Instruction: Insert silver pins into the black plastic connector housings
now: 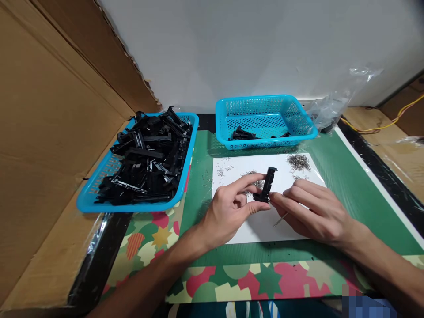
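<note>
My left hand (232, 210) grips a black L-shaped plastic part (267, 185) between thumb and fingers, its long arm pointing up. Close against the part's lower right side are the fingertips of my right hand (313, 210). A thin metal tool (281, 219), its kind unclear, sticks out below the closed fingers of that hand; its working tip is hidden. Beneath both hands lies a white sheet (238, 236). Small metal pieces, like tiny springs or pins, form a dark pile (298, 162) at its upper right, with another heap (252, 176) partly behind my left hand.
At the left, a blue basket (190, 154) is heaped with black plastic parts (149, 159). A second blue basket (265, 143) at the back holds several similar parts (243, 134). Beside it sits a clear plastic bag (331, 110). Cardboard (49, 97) rises along the left side.
</note>
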Motion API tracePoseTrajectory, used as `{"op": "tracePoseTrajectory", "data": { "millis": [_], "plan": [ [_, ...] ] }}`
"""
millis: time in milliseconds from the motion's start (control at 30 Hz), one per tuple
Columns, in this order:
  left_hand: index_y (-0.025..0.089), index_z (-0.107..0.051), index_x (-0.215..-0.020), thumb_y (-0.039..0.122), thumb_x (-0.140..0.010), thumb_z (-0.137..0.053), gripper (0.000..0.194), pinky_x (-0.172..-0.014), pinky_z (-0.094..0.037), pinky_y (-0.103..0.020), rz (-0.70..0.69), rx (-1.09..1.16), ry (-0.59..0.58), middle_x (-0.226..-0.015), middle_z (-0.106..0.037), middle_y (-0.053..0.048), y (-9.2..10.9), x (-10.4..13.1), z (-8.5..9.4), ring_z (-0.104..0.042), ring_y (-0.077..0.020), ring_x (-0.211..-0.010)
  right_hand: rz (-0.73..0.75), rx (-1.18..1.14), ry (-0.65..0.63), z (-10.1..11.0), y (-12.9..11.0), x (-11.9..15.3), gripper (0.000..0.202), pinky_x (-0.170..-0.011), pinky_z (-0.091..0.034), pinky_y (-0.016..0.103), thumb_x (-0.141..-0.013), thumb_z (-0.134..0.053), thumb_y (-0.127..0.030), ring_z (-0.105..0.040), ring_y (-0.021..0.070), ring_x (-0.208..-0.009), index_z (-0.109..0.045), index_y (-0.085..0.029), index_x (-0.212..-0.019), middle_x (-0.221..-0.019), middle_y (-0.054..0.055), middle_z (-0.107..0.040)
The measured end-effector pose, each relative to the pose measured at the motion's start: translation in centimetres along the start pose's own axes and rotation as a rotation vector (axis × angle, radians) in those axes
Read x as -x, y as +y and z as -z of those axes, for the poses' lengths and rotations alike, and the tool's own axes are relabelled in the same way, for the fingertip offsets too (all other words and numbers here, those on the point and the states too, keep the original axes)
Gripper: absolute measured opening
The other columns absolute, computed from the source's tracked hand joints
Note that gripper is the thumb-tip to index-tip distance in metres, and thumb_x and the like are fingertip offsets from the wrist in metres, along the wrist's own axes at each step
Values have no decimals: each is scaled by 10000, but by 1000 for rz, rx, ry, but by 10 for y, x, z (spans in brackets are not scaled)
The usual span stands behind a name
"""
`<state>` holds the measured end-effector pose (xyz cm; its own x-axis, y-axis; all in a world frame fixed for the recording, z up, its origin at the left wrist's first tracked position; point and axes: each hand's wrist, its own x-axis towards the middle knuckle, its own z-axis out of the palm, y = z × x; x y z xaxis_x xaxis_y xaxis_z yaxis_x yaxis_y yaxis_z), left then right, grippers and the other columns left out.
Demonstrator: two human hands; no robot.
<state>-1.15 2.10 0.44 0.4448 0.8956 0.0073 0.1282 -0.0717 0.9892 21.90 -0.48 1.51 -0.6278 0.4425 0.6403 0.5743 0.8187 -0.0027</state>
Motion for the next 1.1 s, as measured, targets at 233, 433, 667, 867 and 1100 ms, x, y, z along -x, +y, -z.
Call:
{"op": "tracePoseTrajectory", "data": {
  "millis": [233,433,667,867,1100],
  "plan": [
    [208,-723,-1331,417,-825,-879,568,-537,-393,-170,0,25,2,-960,-659,-19,-1,-1,0,-351,-39,-583,6,7,-16,0,2,-1,235,-579,-371,342,-950,-694,-38,-459,178,-649,-635,-58,-1177,-713,39,-607],
    [203,-713,-1346,414,-827,-874,583,-539,-379,-185,24,61,-10,-976,-659,-24,2,-1,0,-346,-41,-582,-47,-30,-7,0,2,2,292,-601,-403,332,-944,-702,-46,-489,175,-657,-630,-71,-1226,-753,45,-631],
    [215,-710,-1348,414,-833,-866,574,-538,-386,-191,41,35,-13,-984,-653,-21,3,0,0,-373,-40,-572,-99,-74,15,1,-3,2,252,-588,-365,317,-957,-672,-44,-456,161,-639,-652,-118,-1197,-726,20,-596],
    [232,-704,-1358,405,-857,-844,548,-530,-371,-188,42,2,-55,-981,-649,-15,2,2,-2,-373,-36,-560,-53,-83,-9,2,-1,2,205,-580,-340,320,-950,-655,-22,-437,161,-638,-665,-111,-1135,-705,25,-594],
    [213,-700,-1362,397,-850,-844,562,-523,-375,-184,62,18,-52,-1001,-664,-33,2,1,-3,-375,-41,-565,-57,-173,-7,7,-3,-3,232,-559,-370,303,-973,-599,-4,-485,154,-616,-667,-91,-1177,-707,38,-641]
  ]
}}
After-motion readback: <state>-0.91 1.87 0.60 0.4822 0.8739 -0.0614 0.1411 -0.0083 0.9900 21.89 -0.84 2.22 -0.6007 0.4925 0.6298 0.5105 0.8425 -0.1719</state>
